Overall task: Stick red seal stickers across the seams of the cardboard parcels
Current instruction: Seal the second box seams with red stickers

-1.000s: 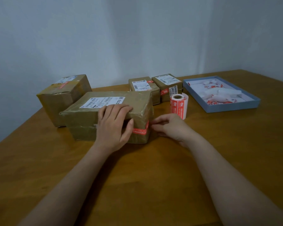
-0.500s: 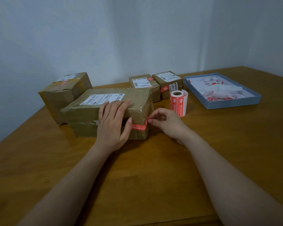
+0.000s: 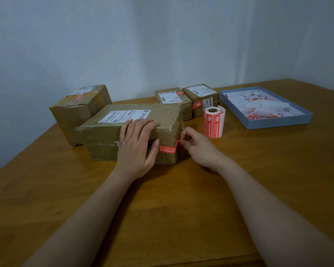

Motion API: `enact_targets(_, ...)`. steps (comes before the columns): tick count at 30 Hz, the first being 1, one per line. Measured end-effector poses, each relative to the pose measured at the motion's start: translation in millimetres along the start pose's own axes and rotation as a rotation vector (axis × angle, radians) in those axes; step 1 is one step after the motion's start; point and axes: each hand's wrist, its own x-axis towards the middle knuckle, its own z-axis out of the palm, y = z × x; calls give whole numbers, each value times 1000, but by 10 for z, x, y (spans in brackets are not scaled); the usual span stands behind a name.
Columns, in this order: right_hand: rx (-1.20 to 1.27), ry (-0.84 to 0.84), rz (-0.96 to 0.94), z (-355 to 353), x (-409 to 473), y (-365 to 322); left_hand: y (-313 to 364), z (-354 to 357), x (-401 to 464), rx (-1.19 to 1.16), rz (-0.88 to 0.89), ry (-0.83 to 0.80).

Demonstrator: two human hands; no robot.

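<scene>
Left hand (image 3: 137, 147) lies flat steadying the parcel (image 3: 131, 132); right hand (image 3: 197, 145), its grip pinching the red sticker (image 3: 169, 148), should wrap it tight round the corner

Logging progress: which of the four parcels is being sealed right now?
The big flat parcel nearest the person: the left hand rests on it and the right hand pinches the red sticker at its corner. Nobody touches the others.
</scene>
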Motion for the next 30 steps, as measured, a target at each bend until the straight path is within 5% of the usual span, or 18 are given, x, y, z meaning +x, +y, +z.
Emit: enact_targets(30,59,28,102,-72,38,43,-119,42,-67,-9,70,10)
